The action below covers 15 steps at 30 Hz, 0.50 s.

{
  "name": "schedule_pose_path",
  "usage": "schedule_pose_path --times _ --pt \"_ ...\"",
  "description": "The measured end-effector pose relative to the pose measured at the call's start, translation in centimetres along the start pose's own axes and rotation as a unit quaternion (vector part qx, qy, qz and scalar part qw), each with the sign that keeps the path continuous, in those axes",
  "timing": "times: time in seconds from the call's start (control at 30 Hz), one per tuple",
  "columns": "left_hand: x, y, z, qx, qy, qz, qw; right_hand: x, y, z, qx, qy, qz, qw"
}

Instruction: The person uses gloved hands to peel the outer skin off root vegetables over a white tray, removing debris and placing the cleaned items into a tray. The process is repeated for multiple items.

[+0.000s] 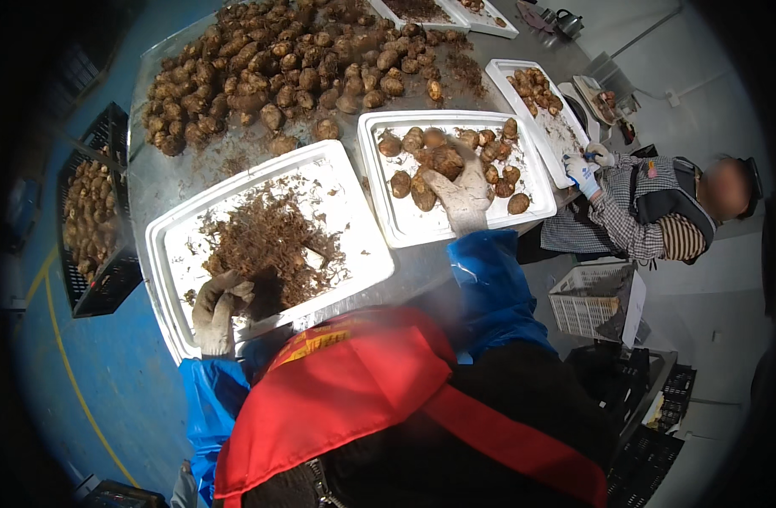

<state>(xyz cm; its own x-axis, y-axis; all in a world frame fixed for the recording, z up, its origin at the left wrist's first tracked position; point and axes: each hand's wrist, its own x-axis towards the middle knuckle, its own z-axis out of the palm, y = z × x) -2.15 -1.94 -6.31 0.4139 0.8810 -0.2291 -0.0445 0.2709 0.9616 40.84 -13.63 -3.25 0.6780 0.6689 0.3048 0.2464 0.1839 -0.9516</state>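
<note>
My right hand (465, 195), in a pale knit glove and blue sleeve, is over a white foam tray (419, 236). Its thumb and fingers are around a large hairy taro corm (445, 162). Several smaller taro corms (423, 193) lie about it in that tray. On my left, another white foam tray (356, 251) holds a heap of brown root fibres and peel scraps (267, 238). My left hand (219, 314), also gloved, is above its near left corner with fingers loosely curled. Nothing shows in it, but its palm side is partly hidden.
A large pile of taro (280, 70) covers the far metal table (165, 171). At right, a gloved co-worker (642, 203) works beside a long foam tray (569, 143). A black crate of taro (95, 279) stands left of the table, and a white crate (581, 289) stands at right.
</note>
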Motion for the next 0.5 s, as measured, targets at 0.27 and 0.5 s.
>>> schedule_pose_path --times 0.27,0.5 --pt "0.4 1.6 1.7 0.033 -0.003 -0.017 0.999 0.4 -2.4 1.0 -0.137 -0.036 -0.139 0.980" --pt "-0.2 0.0 0.4 0.023 -0.017 0.010 1.000 0.5 -2.6 4.5 -0.034 -0.116 -0.107 0.987"
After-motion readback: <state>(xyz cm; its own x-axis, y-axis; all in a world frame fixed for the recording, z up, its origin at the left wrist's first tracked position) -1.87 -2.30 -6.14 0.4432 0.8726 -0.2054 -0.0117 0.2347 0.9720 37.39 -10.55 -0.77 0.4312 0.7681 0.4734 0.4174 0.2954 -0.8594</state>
